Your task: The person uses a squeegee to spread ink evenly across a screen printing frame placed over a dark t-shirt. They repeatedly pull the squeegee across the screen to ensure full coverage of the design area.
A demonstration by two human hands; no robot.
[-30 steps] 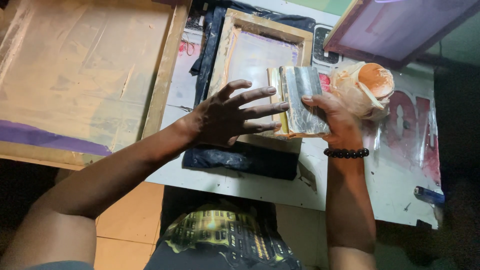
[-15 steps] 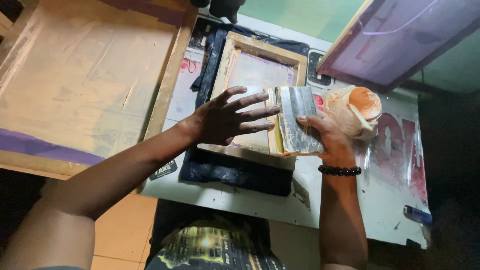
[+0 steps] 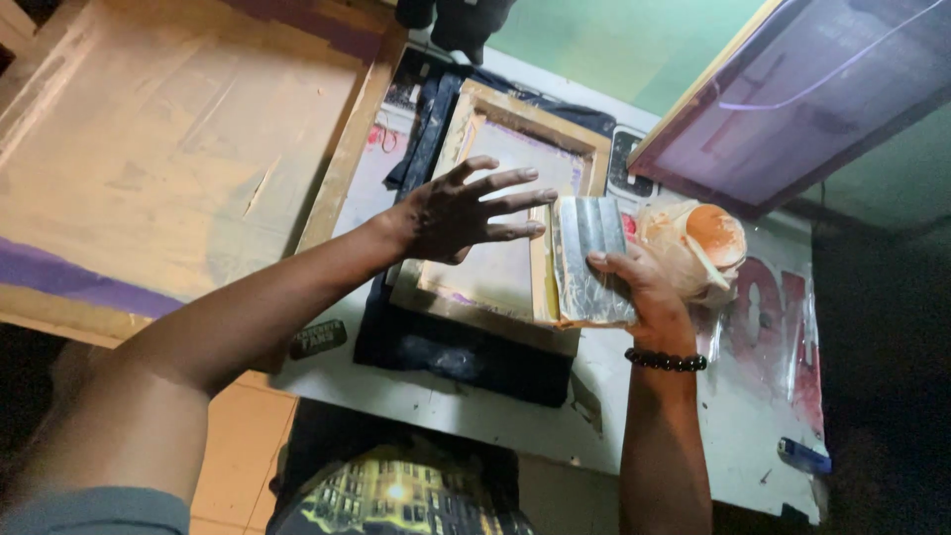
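Left hand [image 3: 456,213] lifted; big frame [image 3: 168,149] beside.

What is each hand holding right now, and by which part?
The right hand grips the squeegee by its lower end. The left hand holds nothing, spread flat over the small screen frame.

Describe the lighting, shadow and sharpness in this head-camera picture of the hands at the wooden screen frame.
Head view: warm light falls on the small wooden frame and the squeegee in the right hand; the right edge and lower corners sink into deep shadow; the left hand is slightly soft.
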